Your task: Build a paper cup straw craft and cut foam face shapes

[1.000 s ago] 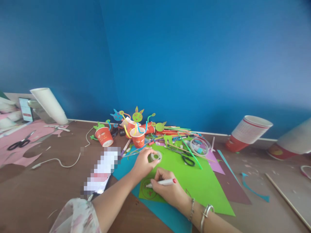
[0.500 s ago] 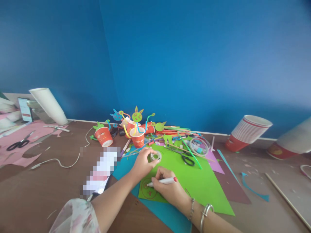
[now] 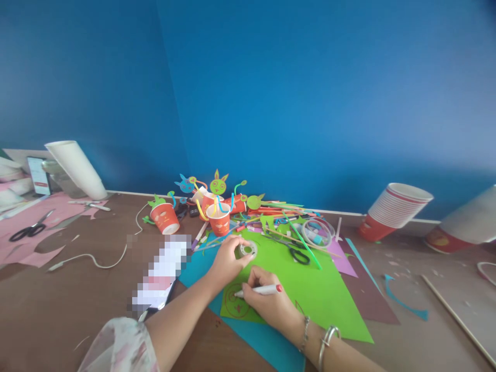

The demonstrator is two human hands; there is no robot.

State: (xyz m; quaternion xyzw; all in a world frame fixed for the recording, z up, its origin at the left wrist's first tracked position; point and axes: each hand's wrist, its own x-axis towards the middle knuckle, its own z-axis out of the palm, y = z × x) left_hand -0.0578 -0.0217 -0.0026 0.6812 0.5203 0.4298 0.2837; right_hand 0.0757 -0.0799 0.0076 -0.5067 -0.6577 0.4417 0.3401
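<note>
My right hand (image 3: 267,299) grips a white marker (image 3: 261,290) with a red end, its tip on the green paper (image 3: 318,297). Under the tip is a red-drawn round face (image 3: 237,302) near the sheet's left corner. My left hand (image 3: 228,261) is closed around the edge of a roll of clear tape (image 3: 248,249), thumb and finger on either side, over the upper left of the sheet. Blue paper (image 3: 267,341) lies beneath the green one. Part of a red pointed outline (image 3: 298,307) shows beside my right wrist.
Decorated red paper cups (image 3: 219,219) stand behind my left hand. Scissors (image 3: 298,254), straws and paper scraps crowd the sheet's far edge. A phone (image 3: 160,274) lies left of my forearm. Stacked cups (image 3: 395,209) lean at right; more scissors (image 3: 29,230) rest on pink paper (image 3: 42,248).
Both hands hold nearly the same pose. The marker tip stays within the drawn face, and the view has shifted very slightly.
</note>
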